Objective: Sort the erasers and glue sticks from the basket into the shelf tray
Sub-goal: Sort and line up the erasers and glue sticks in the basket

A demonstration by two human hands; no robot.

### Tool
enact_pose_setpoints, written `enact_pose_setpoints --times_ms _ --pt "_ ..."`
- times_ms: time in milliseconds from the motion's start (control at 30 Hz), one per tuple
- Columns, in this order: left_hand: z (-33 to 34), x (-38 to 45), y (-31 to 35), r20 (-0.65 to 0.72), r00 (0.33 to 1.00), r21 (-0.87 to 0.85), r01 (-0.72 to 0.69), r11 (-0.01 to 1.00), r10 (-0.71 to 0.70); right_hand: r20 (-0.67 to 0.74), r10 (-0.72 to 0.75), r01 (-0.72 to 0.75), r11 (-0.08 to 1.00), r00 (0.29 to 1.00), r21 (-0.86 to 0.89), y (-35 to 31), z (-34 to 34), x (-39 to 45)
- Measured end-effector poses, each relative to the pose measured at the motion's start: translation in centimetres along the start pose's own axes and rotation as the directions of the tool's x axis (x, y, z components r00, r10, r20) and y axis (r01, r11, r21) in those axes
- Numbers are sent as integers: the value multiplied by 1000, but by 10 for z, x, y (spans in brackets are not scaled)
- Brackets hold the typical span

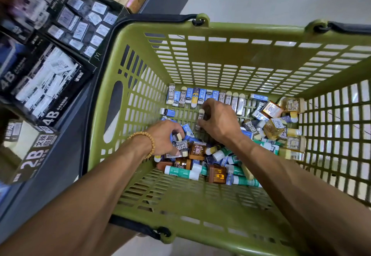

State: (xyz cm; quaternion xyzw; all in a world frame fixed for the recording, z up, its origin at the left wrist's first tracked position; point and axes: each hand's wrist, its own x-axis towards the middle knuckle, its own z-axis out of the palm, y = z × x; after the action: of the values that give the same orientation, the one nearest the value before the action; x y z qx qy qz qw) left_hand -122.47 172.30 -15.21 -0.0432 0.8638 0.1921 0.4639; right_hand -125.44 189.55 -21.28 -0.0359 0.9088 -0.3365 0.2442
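Both hands deep in the basket [220, 55]
Left hand [164, 137] pinches a 2B eraser [177, 136], right hand [218, 119] grips a grey eraser [201, 115]; loose glue sticks [181, 172] could get scooped along and mis-sorted.

Shelf trays [48, 87] at left — motion-blurred, small print unreadable, cut off by the frame edge. Green basket [220, 59] — right wall and near corner cropped. Left hand [163, 137] and right hand [217, 121] cover erasers beneath them; fingertips partly hidden. Labels on glue sticks [181, 172] too small to read.
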Motion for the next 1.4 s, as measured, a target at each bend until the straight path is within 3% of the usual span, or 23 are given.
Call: enact_pose_setpoints --times_ms 167,333,533,733,867,967,1133,1400 --pt "-2 -2 0 47 999 -16 9 1000 -8 137 -68 78 994 988 -72 3 0 0" --pt "3 -7 1 61 998 151 -3 988 -6 161 -82 100 989 984 -108 4 -1 -2" --pt "5 -11 -1 46 999 128 -10 992 4 221 -4 -21 994 975 109 2 -3 -5" --pt "2 -9 1 44 998 -185 54 981 -47 195 79 -163 869 978 466 -7 -13 5" --pt "3 -14 1 22 996 -452 87 888 -87 105 157 -189 812 982 552 -20 -16 20" --pt "4 -19 1 -19 996 -525 67 848 -90 29 181 -168 828 983 535 -32 -8 37" --pt "2 -22 2 -25 995 -682 50 730 -92 -96 98 -57 931 991 360 -47 10 51" --pt "1 -15 -3 37 988 -847 110 521 -149 -78 87 -74 985 993 155 -47 22 60"
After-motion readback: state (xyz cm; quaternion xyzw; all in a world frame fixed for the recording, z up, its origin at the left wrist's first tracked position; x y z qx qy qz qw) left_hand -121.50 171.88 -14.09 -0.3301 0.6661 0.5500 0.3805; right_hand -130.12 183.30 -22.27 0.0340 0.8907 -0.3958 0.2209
